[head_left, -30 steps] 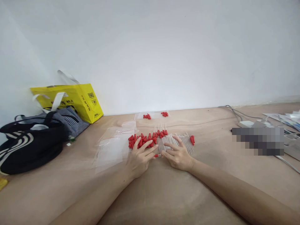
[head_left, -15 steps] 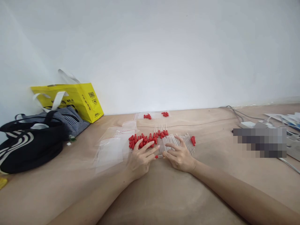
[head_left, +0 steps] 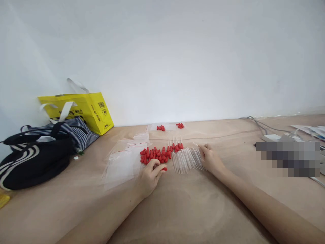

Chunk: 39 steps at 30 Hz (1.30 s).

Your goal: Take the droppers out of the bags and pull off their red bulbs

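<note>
My left hand (head_left: 150,177) is closed in a pinch on a red rubber bulb (head_left: 164,169), just in front of a heap of similar red bulbs (head_left: 156,155). To its right lies a row of thin clear glass dropper tubes (head_left: 186,161), side by side. At the right end of that row, my right hand (head_left: 210,159) is closed, its fingertips pinching one glass tube (head_left: 195,144) whose pale end sticks out to the left. The rest of that tube is hidden by the hand. Several bulbs at the heap's right end sit on tubes pointing away from me.
Clear zip bags (head_left: 122,166) lie flat left of the heap. Against the wall, another bag (head_left: 167,127) has red bulbs on it. A yellow bag (head_left: 99,112), a striped bag (head_left: 78,132) and a black bag (head_left: 38,162) stand at left. Cables (head_left: 259,125) lie at right.
My hands have moved apart. The left drew back slightly with a red bulb in its fingers. The right moved right, off the middle of the tubes, and now pinches one.
</note>
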Available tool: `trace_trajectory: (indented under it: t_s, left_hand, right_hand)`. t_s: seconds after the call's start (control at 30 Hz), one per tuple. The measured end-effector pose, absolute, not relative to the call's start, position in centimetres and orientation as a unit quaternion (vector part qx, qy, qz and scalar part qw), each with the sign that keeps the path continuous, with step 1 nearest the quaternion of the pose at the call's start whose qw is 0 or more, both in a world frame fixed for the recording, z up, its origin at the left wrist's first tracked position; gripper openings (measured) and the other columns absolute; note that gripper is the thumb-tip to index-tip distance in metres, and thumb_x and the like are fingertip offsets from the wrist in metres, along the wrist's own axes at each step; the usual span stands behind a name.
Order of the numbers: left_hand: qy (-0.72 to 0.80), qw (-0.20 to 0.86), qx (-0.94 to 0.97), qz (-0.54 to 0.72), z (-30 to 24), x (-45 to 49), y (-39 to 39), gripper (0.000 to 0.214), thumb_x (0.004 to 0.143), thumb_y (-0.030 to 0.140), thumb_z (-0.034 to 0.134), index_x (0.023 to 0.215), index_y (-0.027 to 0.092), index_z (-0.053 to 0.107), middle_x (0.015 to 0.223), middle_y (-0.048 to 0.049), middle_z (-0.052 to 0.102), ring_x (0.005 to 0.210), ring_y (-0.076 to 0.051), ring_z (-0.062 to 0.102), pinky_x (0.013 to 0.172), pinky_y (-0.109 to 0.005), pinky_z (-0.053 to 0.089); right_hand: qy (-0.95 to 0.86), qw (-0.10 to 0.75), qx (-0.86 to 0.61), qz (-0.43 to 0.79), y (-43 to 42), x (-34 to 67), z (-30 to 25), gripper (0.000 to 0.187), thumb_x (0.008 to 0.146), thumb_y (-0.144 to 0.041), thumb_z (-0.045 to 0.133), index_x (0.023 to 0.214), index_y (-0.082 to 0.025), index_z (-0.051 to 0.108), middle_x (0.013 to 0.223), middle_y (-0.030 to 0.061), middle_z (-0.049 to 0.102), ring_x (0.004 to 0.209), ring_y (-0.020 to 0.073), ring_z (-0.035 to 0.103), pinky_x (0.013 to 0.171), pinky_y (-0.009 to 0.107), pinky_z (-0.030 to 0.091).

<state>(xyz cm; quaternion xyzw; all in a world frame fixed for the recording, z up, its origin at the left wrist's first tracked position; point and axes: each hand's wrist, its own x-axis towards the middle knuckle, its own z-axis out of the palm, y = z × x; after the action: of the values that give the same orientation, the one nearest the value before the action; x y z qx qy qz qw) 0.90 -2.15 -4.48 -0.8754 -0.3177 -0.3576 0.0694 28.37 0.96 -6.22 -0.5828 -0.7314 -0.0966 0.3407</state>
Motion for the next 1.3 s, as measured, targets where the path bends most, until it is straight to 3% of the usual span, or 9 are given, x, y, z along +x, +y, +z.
trace_trajectory:
  t_s: [0.13,0.3,0.53,0.7,0.97,1.3]
  left_hand:
    - [-0.333,0.053,-0.867,-0.368,-4.4,1.0,-2.0,0.026,0.085,0.016,0.036,0.106,0.014,0.051,0.088,-0.0070,0.044,0.076,-0.013,0.050,0.068,-0.024,0.046]
    - [-0.348,0.034,-0.862,-0.368,-3.8,1.2,-2.2,0.024,0.084,0.015,0.036,0.102,0.012,0.053,0.088,-0.0075,0.044,0.075,-0.012,0.050,0.066,-0.023,0.046]
    - [-0.462,0.035,-0.813,-0.353,-2.2,0.5,-0.3,0.021,0.078,0.023,0.046,0.097,0.018,0.051,0.074,-0.0019,0.053,0.071,-0.015,0.054,0.067,-0.028,0.045]
    - [-0.592,-0.028,-0.773,-0.225,-0.1,0.9,3.6,0.022,0.072,0.030,0.050,0.092,0.021,0.050,0.074,0.0010,0.061,0.072,-0.016,0.057,0.063,-0.025,0.042]
    - [-0.627,-0.069,-0.762,-0.144,0.6,2.6,8.0,0.024,0.065,0.045,0.055,0.065,0.021,0.059,0.073,-0.0011,0.065,0.075,-0.020,0.059,0.068,-0.029,0.041]
    - [-0.633,-0.099,-0.755,-0.139,-0.3,6.4,10.8,0.024,0.061,0.041,0.064,0.056,0.017,0.059,0.069,-0.0018,0.063,0.077,-0.022,0.058,0.070,-0.029,0.043]
  right_hand:
    - [-0.723,0.276,-0.622,-0.117,1.3,29.0,-6.8,0.024,0.068,0.001,0.038,0.072,-0.013,0.057,0.067,0.0053,0.048,0.062,0.0138,0.048,0.058,0.022,0.037]
    - [-0.729,0.247,-0.627,-0.118,0.8,28.3,-7.1,0.022,0.068,0.002,0.039,0.066,-0.013,0.056,0.068,0.0078,0.048,0.060,0.0149,0.047,0.057,0.024,0.036]
    - [-0.734,0.230,-0.629,-0.109,0.1,27.7,-6.3,0.022,0.070,-0.004,0.041,0.075,-0.015,0.060,0.075,0.0083,0.053,0.064,0.0158,0.053,0.055,0.024,0.035]
    - [-0.694,0.251,-0.660,-0.143,-0.8,27.2,-5.7,0.020,0.077,-0.015,0.042,0.082,-0.018,0.061,0.076,0.0069,0.056,0.061,0.0159,0.056,0.049,0.024,0.033]
    - [-0.679,0.279,-0.655,-0.179,-1.5,26.5,-4.8,0.021,0.079,-0.025,0.042,0.085,-0.024,0.062,0.076,0.0021,0.061,0.055,0.0120,0.055,0.042,0.023,0.021]
    - [-0.810,0.356,-0.425,-0.191,-2.0,25.8,-5.3,0.021,0.078,-0.021,0.042,0.080,-0.019,0.063,0.056,-0.0016,0.056,0.048,0.0070,0.047,0.048,0.021,0.025]
